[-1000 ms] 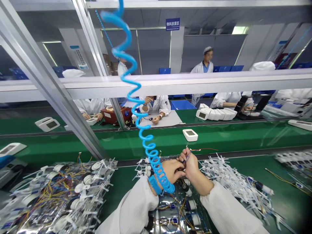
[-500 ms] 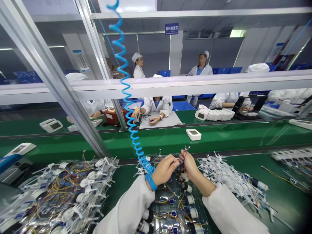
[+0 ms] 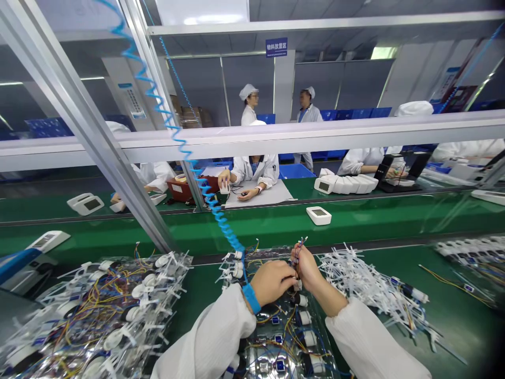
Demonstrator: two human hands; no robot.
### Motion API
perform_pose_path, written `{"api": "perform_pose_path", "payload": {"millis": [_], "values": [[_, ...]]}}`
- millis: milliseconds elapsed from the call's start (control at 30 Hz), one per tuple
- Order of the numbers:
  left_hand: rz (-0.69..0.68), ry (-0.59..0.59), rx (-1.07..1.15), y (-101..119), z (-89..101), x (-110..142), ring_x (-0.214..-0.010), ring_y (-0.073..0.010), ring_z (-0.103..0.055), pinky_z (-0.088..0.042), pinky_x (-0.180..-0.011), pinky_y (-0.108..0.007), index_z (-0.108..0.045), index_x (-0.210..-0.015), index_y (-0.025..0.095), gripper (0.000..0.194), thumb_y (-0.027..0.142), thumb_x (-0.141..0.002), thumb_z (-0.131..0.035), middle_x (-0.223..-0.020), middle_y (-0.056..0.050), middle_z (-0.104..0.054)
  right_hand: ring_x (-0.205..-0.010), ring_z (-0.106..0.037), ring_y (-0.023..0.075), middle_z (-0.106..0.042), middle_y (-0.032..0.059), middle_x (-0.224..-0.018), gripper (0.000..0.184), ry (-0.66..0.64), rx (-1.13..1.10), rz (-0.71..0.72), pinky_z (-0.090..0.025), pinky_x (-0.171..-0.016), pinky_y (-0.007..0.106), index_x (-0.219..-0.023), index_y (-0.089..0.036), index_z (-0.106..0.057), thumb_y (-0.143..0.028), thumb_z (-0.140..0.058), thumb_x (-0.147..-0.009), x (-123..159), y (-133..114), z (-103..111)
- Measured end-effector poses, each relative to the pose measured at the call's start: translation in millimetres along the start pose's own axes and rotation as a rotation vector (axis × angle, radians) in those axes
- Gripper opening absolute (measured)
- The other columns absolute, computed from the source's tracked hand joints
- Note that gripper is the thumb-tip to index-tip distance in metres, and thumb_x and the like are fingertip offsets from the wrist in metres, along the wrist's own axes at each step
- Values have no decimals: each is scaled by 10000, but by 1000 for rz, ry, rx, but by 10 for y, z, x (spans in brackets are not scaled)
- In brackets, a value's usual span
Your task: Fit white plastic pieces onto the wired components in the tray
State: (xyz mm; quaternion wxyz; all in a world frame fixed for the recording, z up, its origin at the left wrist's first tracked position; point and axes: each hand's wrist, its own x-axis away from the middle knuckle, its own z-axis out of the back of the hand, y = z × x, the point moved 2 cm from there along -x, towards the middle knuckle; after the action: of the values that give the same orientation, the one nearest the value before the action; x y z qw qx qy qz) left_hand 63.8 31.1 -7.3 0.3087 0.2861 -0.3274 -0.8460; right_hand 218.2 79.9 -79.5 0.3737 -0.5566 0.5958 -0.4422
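My right hand (image 3: pixel 306 267) is closed around a bundle of thin coloured wires (image 3: pixel 298 255); small white connectors (image 3: pixel 303 240) stick out above the fingers. My left hand (image 3: pixel 273 281), with a blue wrist strap (image 3: pixel 251 298), is pinched on the lower part of this bundle, beside a white part. Its fingertips partly hide what they grip. Below both hands lies a clear plastic tray (image 3: pixel 265 363) holding several black-and-white cylindrical parts (image 3: pixel 303 318), small blue pieces (image 3: pixel 280 365) and loose wires.
White cable ties (image 3: pixel 355 279) lie heaped at right. More wired parts in plastic (image 3: pixel 114 310) are piled at left. Behind is a green conveyor belt (image 3: pixel 252 231) carrying a white device (image 3: pixel 319 215). A blue coiled cord (image 3: pixel 221 221) hangs to my left wrist; co-workers (image 3: pixel 256 171) sit opposite.
My left hand has moved down and slightly right along the wires. My right hand stays almost in place. The coiled cord has swung left, and the white device on the belt has shifted slightly right.
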Motion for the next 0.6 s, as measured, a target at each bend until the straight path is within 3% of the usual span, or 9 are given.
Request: {"api": "perform_pose_path", "payload": {"millis": [100, 300, 433, 533, 600], "values": [[-16, 107, 86, 15, 68, -6, -904, -216, -630, -479, -900, -355, -723, -866, 199, 200, 345, -956, -621, -903, -63, -698, -564, -537, 102, -591, -18, -809, 224, -11, -20, -26, -477, -510, 214, -1000, -144, -623, -365, -618, -1043, 15, -50, 36], [-33, 448, 381, 89, 475, -24, -922, -201, -601, -509, -856, -351, -568, -876, 181, 399, 558, -994, -512, -984, -83, -625, -527, -482, 94, -533, -46, -738, 224, -151, -49, -52, -436, -501, 210, -937, -152, -603, -355, -639, -1024, 70, -258, 136], [-51, 537, 621, 287, 762, -46, -1041, -212, -653, -550, -909, -414, -449, -970, 223, 368, 582, -1035, -402, -1059, -65, -651, -527, -468, 101, -499, -55, -703, 257, -226, -82, -36, -427, -513, 220, -919, -158, -601, -393, -634, -1018, 120, -327, 126], [-58, 587, 915, 476, 1034, 28, -860, -164, -682, -572, -885, -404, -429, -949, 232, 339, 528, -981, -590, -792, 36, -617, -485, -398, 93, -424, -78, -643, 338, -236, -99, 2, -380, -493, 216, -834, -173, -560, -455, -627, -1006, 135, -329, 70], [-30, 581, 1014, 569, 1211, 126, -601, -86, -580, -565, -705, -271, -445, -918, 222, 319, 442, -954, -673, -651, 88, -500, -454, -322, 87, -361, -93, -602, 436, -230, -104, 38, -318, -464, 209, -747, -193, -490, -533, -616, -989, 136, -334, 16]]}}
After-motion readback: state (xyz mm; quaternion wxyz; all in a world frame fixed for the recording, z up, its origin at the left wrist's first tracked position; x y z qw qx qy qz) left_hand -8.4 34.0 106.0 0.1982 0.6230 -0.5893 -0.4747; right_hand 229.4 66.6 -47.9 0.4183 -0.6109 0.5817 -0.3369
